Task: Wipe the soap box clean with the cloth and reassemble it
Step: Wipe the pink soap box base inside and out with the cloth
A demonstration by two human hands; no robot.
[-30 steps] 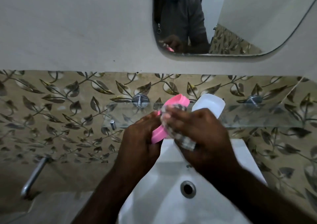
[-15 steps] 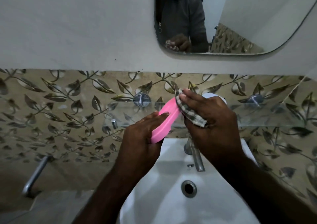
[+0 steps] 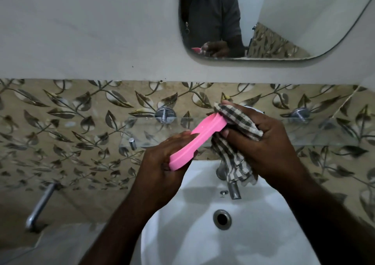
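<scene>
1. Above the sink [image 3: 203,244], the cloth [image 3: 237,120] has slid within the last second from the middle of the pink soap box half [image 3: 198,141] to its far tip. The right hand [image 3: 269,143] curls its fingers round the cloth and pinches it over that end.
2. The left hand [image 3: 162,163] grips the near end, fingers wrapped round it.
3. Wiping looks well under way; reassembly is not begun.
4. A tap [image 3: 233,189], glass shelf [image 3: 146,131], leaf-patterned tiles [image 3: 60,122] and mirror [image 3: 284,21] surround the basin.
</scene>
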